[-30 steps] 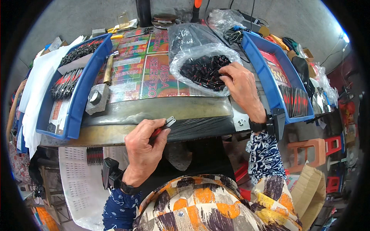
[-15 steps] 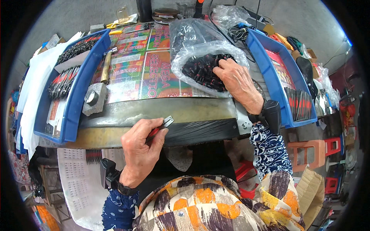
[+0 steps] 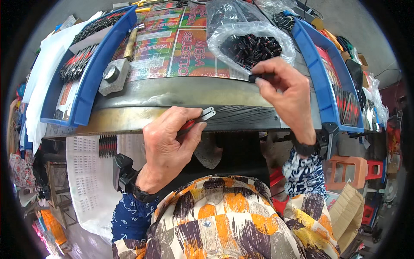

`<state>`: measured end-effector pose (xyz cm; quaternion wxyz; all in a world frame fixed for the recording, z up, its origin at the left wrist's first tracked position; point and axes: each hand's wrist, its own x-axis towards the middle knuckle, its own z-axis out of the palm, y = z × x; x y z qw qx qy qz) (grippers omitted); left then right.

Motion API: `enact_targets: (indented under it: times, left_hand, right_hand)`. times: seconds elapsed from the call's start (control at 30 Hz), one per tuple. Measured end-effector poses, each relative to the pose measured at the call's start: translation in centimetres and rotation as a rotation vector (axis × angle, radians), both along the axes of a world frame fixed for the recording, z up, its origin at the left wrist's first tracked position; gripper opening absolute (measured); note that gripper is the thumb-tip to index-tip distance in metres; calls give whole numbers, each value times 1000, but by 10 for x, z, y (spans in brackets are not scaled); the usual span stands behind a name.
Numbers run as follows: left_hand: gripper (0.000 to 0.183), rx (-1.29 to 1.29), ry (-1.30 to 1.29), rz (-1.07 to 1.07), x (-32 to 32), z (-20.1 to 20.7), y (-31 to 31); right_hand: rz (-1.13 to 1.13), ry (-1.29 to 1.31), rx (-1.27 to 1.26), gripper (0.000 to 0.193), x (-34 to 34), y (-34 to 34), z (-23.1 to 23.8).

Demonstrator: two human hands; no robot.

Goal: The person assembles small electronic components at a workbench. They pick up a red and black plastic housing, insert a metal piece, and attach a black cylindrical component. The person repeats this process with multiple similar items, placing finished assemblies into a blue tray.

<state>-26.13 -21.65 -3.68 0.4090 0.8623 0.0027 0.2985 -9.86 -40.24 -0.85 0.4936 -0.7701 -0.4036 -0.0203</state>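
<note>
My left hand (image 3: 170, 140) is closed around a slim red-and-black handled tool (image 3: 208, 113). Its flat silver end, two-pronged with small holes, sticks out past my fingertips above the bench's front edge. My right hand (image 3: 288, 93) pinches a small black piece (image 3: 254, 78) between thumb and fingers, just in front of the bag. That clear plastic bag (image 3: 216, 42) lies open on the bench, with many small black pieces (image 3: 254, 48) with red marks inside. My right fingers partly cover the piece they hold. The two hands are apart.
Blue trays flank the bench: the left tray (image 3: 88, 93) and the right tray (image 3: 340, 116) hold red-and-black tools. Near the left one are a hammer (image 3: 130, 43) and a stone block (image 3: 115, 84) with a round metal piece. A white basket (image 3: 84, 181) stands below.
My right hand has come out of the bag toward me, now with a small black piece in its fingers. My left hand still holds the tool. The view has tilted down.
</note>
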Motion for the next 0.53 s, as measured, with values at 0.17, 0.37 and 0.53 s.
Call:
enact_targets:
  times: [0.17,0.37,0.53]
  left_hand:
    - [20,27,-1,-23,-10,4,-7]
    - [21,24,-4,-48,-20,5,-14]
    - [21,33,-28,-72,-24,3,-17]
  right_hand:
    - [161,473,186,16,-49,-1,-3]
    - [190,561,232,15,-71,-1,-13]
    - [224,599,234,18,-76,-4,-20]
